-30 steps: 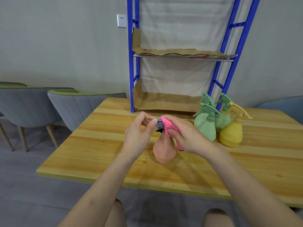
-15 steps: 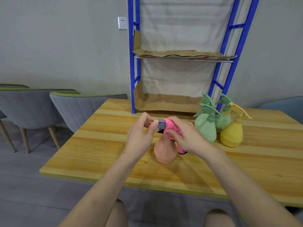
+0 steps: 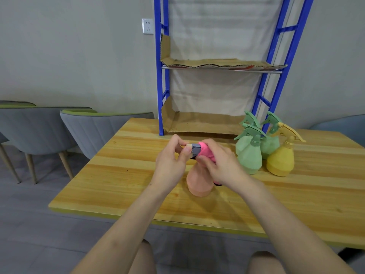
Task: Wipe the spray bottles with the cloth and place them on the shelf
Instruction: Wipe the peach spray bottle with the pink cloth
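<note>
A peach-pink spray bottle (image 3: pixel 198 183) stands on the wooden table (image 3: pixel 126 175) in front of me. My left hand (image 3: pixel 173 161) pinches its spray head at the nozzle tip. My right hand (image 3: pixel 221 163) grips a pink cloth (image 3: pixel 205 151) wrapped over the bottle's head and neck. To the right stand two green spray bottles (image 3: pixel 249 155), one behind the other, another green one (image 3: pixel 270 143) and a yellow spray bottle (image 3: pixel 282 157). Behind them rises the blue shelf (image 3: pixel 161 76), its two levels lined with cardboard (image 3: pixel 201 123).
Grey chairs (image 3: pixel 92 127) with green trim stand to the left of the table. A wall socket (image 3: pixel 147 26) sits left of the shelf frame. The table's near edge runs just above my knees.
My right hand has slid the cloth a little along the bottle's head. The bottle stays in place on the table, and the view has shifted slightly.
</note>
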A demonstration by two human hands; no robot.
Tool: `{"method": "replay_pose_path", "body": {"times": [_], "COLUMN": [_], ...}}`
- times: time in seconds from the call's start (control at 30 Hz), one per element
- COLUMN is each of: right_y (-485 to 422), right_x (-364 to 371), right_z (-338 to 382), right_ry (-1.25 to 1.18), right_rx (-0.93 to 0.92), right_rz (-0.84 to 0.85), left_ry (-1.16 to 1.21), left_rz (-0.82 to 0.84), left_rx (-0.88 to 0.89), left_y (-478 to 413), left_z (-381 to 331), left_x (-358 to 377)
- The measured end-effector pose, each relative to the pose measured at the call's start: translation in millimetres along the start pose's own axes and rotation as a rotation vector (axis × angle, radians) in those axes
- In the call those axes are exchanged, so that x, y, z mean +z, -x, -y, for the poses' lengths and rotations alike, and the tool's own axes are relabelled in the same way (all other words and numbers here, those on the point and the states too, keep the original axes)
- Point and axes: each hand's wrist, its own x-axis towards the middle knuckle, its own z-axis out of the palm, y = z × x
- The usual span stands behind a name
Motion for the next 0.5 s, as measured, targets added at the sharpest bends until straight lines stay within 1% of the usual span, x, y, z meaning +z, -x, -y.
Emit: {"method": "replay_pose_path", "body": {"times": [0.1,0.2,0.33,0.5], "right_y": [-6.5,-6.0,-4.6,1.6], "right_x": [-14.1,-21.0,-21.5,-14.9], "right_z": [-13.1,-21.2,-27.3,-30.3], "right_ry": [-0.057,-0.078,-0.159,-0.191], "right_rx": [-0.042,-0.033,-0.018,0.024], "right_rz": [0.117,0.168,0.154,0.078], "left_ry": [-0.019,-0.009,-0.012,-0.001], "left_rz": [-0.009,-0.014,-0.013,-0.004], "left_rx": [0.015,0.017,0.026,0.0], "left_y": [-1.9,-3.5,-4.4,-5.4], "left_z": [2.6,4.0,3.8,5.6], "left_x": [-0.1,1.3,2.6,3.7]}}
